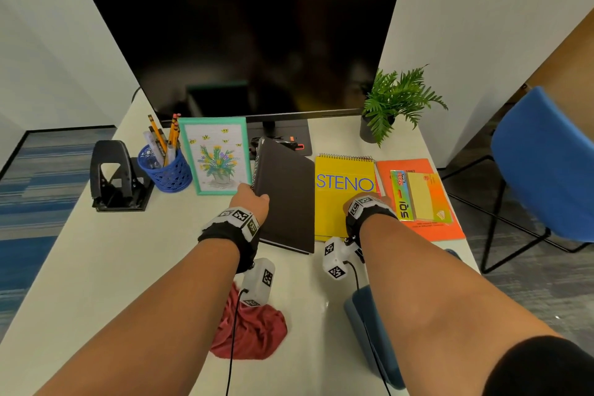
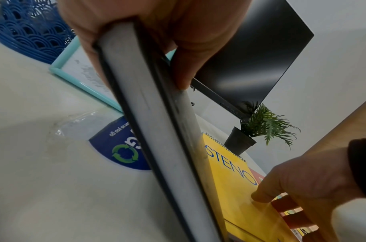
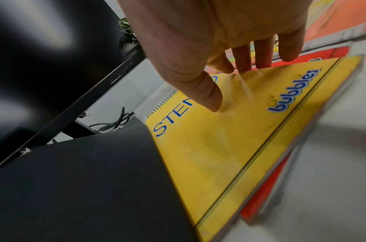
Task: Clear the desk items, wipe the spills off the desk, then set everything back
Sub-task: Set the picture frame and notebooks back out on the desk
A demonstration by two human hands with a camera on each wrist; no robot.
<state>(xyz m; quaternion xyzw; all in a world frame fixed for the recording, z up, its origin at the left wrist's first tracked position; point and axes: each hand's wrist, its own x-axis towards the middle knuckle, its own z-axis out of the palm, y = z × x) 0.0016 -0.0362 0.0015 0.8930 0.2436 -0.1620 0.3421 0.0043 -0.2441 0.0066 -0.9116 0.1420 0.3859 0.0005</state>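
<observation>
desk [image 1: 96, 267]: white top, carries everything below
monitor [image 1: 244, 38]: landmark, dark screen, upright at the far edge of the desk
black notebook [image 1: 287, 196]: in front of monitor, left edge lifted, right edge down just beside the steno pad, tilted
steno pad [image 1: 340, 202]: yellow, spiral-bound, flat, in front of monitor and right of its stand
orange folder [image 1: 450, 228]: flat, front-right of monitor, touching the steno pad's right edge
red cloth [image 1: 257, 331]: crumpled, well in front of monitor near the desk's near edge
picture frame [image 1: 215, 159]: teal, flower print, leaning upright in front of monitor's left half
potted plant [image 1: 395, 103]: dark pot, just beside monitor's right bottom corner
hole punch [image 1: 115, 177]: black, front-left of monitor, past the pen cup
pen cup [image 1: 167, 170]: blue mesh, pencils inside, front-left of monitor, between hole punch and picture frame
sticky notes pack [image 1: 421, 196]: on the orange folder, front-right of monitor
blue label [image 2: 119, 147]: flat on desk under the raised black notebook, in front of monitor, recycling mark on it
left hand [image 1: 252, 201]: thumb and fingers clamped over the black notebook's left edge, holding it raised
right hand [image 1: 363, 202]: fingers loosely extended, tips pressing down on the steno pad's right part, gripping nothing
</observation>
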